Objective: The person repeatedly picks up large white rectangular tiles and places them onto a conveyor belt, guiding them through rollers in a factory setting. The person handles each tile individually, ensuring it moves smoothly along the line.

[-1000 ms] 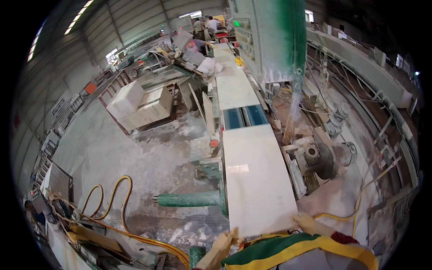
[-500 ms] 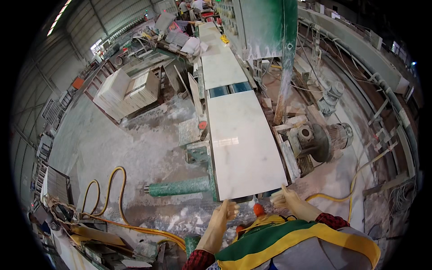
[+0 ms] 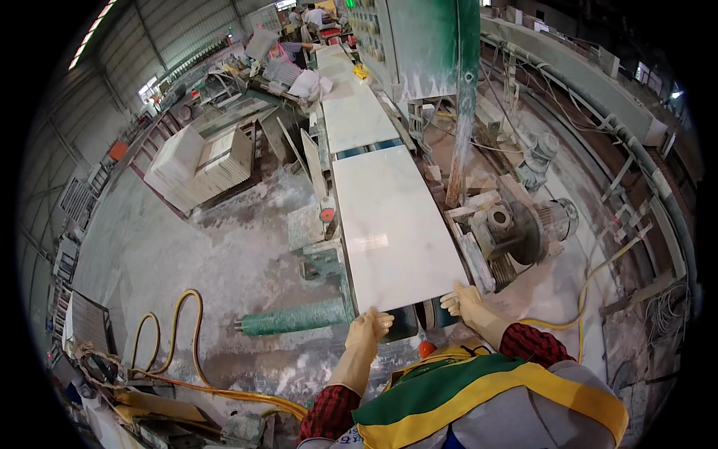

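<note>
A long, polished white stone slab [image 3: 400,224] lies flat on a roller line in front of me. My left hand [image 3: 365,329] is at its near left corner, thumb up against the edge and fingers curled in front of it. At the near right corner, my right hand [image 3: 471,305] has its thumb on the edge and its fingers bent inward just below. Dark blue rollers [image 3: 402,323] show between my hands. Beyond a narrow gap lies a second white slab [image 3: 359,116].
A green roller [image 3: 295,318] juts out left, above a looping yellow hose [image 3: 196,337]. Stacked slabs [image 3: 202,165] stand on a rack farther left. A dusty motor [image 3: 516,228] sits close on the right, behind it a green cabinet [image 3: 430,52]. People work at the far end.
The near slab has slid away from me, narrowing the gap to the slab ahead. Both hands have moved forward with its edge, and more of the rollers shows between them.
</note>
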Tool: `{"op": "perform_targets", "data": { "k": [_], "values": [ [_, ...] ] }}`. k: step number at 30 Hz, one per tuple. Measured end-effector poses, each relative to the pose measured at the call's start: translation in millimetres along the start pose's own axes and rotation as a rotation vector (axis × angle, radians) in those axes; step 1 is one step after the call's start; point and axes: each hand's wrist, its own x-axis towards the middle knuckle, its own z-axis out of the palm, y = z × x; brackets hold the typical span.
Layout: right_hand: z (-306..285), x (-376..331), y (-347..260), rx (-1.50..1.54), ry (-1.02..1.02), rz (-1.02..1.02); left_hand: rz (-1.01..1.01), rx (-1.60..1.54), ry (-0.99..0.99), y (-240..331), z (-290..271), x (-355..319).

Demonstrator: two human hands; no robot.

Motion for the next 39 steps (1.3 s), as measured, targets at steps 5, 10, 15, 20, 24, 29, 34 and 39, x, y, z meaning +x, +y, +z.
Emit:
{"op": "perform_targets", "data": {
  "k": [5,10,15,20,24,29,34,39],
  "values": [
    [13,27,-29,0.024,0.071,0.008,0.022,0.048,-0.026,17,-2,35],
    [31,23,-61,-0.035,0.145,0.056,-0.004,0.019,0.006,22,-4,54],
    [21,29,-69,-0.038,0.05,0.056,-0.032,0.026,0.038,41,10,51],
    [35,11,-95,-0.056,0.104,0.047,-0.031,-0.027,0.043,45,11,62],
    [29,4,-98,-0.015,0.034,-0.12,-0.029,-0.028,0.068,54,19,65],
    [34,47,-94,0.004,0.029,0.07,0.022,0.003,0.0,36,-7,96],
    [50,36,-104,0.073,0.154,-0.027,0.195,0.071,-0.089,34,1,76],
    [43,14,-53,0.021,-0.089,0.004,0.256,0.243,-0.123,28,-56,-21]
  ]
}}
